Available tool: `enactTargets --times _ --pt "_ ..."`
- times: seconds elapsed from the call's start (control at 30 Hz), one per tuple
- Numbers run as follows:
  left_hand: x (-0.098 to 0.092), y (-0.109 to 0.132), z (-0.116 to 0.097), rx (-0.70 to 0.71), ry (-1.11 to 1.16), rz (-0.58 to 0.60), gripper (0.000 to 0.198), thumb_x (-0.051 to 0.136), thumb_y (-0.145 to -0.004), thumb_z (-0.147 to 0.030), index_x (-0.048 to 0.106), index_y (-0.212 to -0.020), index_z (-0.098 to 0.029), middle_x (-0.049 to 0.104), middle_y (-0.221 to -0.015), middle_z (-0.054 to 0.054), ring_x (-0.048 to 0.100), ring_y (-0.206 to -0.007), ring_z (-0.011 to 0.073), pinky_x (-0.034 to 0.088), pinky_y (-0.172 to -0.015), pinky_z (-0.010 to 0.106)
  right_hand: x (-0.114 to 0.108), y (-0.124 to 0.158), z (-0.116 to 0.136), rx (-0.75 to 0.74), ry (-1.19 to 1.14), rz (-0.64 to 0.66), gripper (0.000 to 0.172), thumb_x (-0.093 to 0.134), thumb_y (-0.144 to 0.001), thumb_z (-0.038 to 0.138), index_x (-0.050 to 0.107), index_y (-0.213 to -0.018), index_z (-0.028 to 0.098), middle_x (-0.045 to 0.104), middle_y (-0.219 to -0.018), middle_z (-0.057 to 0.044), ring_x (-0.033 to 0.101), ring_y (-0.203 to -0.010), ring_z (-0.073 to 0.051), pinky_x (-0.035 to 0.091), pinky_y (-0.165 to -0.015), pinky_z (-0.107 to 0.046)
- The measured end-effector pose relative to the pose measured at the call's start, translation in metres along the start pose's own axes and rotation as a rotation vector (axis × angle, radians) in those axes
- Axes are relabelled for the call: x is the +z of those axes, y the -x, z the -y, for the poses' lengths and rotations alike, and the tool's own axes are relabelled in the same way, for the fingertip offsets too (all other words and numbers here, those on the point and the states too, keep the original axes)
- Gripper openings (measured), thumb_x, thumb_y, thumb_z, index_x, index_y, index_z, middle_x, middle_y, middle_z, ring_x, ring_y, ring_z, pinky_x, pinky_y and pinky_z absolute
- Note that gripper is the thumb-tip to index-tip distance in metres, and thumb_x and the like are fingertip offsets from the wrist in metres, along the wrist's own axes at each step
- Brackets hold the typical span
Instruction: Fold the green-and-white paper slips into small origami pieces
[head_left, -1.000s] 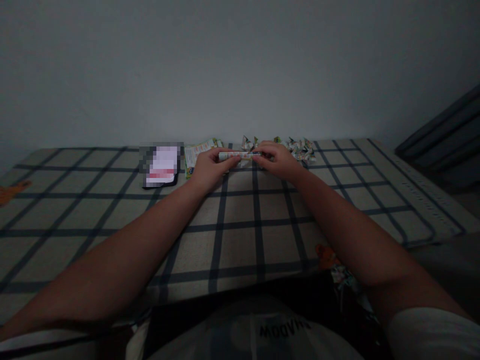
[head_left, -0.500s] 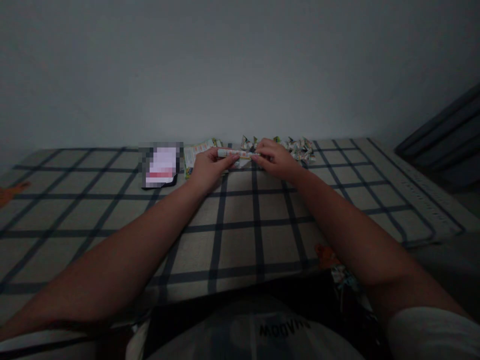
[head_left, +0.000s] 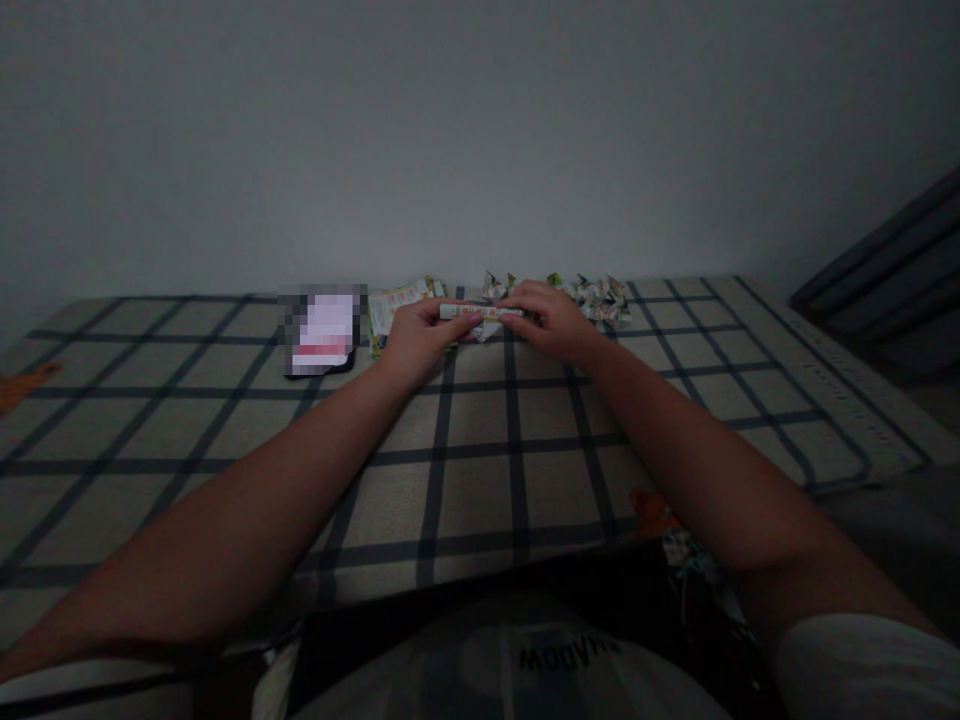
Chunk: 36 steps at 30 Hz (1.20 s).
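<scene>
At the bottom of the frame sits the person's white shirt with dark printed lettering, and both bare forearms run up from the lower corners over a beige cloth with a dark blue grid pattern.

Just above the middle of the frame the two hands meet. The left hand pinches one end of a narrow folded strip of colourfully printed paper, thumb and fingertips closed on it. The right hand clamps the other end the same way, fingers curled together over it. The strip lies level between them, right at the cloth; the light is too dim to tell whether it touches.

Left of the hands lies a dark-cased device with a bright screen, then a stack of green-edged printed paper sheets. Behind the right hand is a cluster of small folded printed paper pieces. A plain grey wall fills the upper frame.
</scene>
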<state>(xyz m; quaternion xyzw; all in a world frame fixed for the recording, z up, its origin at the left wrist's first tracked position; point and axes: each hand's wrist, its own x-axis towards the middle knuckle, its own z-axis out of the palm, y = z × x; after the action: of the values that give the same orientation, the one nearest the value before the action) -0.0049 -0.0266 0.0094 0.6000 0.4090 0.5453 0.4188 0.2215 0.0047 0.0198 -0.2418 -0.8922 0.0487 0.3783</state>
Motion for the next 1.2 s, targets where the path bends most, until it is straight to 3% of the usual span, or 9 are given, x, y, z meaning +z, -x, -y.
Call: enactTargets --times 0.27,0.6,0.87,1.07,1.2 --pt "0.0007 -0.0015 0.0024 0.004 -0.033 -0.029 0.031 0.088 -0.068 -0.044 0.080 -0.083 -0.018 0.077 -0.079 0.006 0.070 -0.067 0.0163 0.058 -0.066 0.030 -0.0002 -0.0007 -0.0003 0.060 -0.022 -0.022 0.047 0.049 -0.099 0.058 0.071 -0.091 0.018 0.065 -0.083 -0.006 0.055 -0.079 -0.018 0.041 -0.075 -0.034" --pt "0.0011 0.0006 -0.0025 0.039 -0.131 -0.074 0.031 0.086 -0.067 -0.044 0.075 -0.080 -0.017 0.072 -0.069 0.003 0.062 -0.059 0.0134 0.048 -0.055 0.025 0.0006 -0.0024 -0.0021 0.039 -0.021 0.069 0.051 0.046 -0.100 0.059 0.070 -0.083 0.017 0.062 -0.074 -0.004 0.054 -0.076 -0.016 0.040 -0.074 -0.032" --pt "0.0012 -0.0001 -0.0002 0.027 -0.056 -0.010 0.034 0.087 -0.066 -0.043 0.073 -0.085 -0.018 0.073 -0.077 0.003 0.064 -0.065 0.0137 0.052 -0.063 0.026 0.0012 -0.0023 -0.0028 0.026 -0.010 0.099 0.049 0.046 -0.101 0.056 0.064 -0.076 0.018 0.061 -0.075 -0.004 0.053 -0.078 -0.017 0.040 -0.076 -0.032" --pt "-0.0006 -0.0030 0.0028 0.049 0.030 0.011 0.040 0.079 -0.075 -0.057 0.075 -0.086 -0.019 0.074 -0.084 0.004 0.065 -0.073 0.0143 0.054 -0.073 0.027 0.0010 -0.0017 -0.0052 0.066 -0.010 0.055 0.047 0.049 -0.100 0.055 0.063 -0.074 0.019 0.060 -0.074 -0.004 0.052 -0.076 -0.017 0.039 -0.073 -0.032" --pt "-0.0012 -0.0016 -0.0002 0.090 -0.025 -0.021 0.038 0.079 -0.077 -0.056 0.075 -0.083 -0.019 0.073 -0.079 0.003 0.064 -0.070 0.0140 0.053 -0.070 0.026 0.0019 -0.0014 -0.0059 0.038 0.000 0.044 0.048 0.047 -0.101 0.057 0.065 -0.076 0.019 0.060 -0.074 -0.003 0.052 -0.074 -0.016 0.038 -0.072 -0.032"
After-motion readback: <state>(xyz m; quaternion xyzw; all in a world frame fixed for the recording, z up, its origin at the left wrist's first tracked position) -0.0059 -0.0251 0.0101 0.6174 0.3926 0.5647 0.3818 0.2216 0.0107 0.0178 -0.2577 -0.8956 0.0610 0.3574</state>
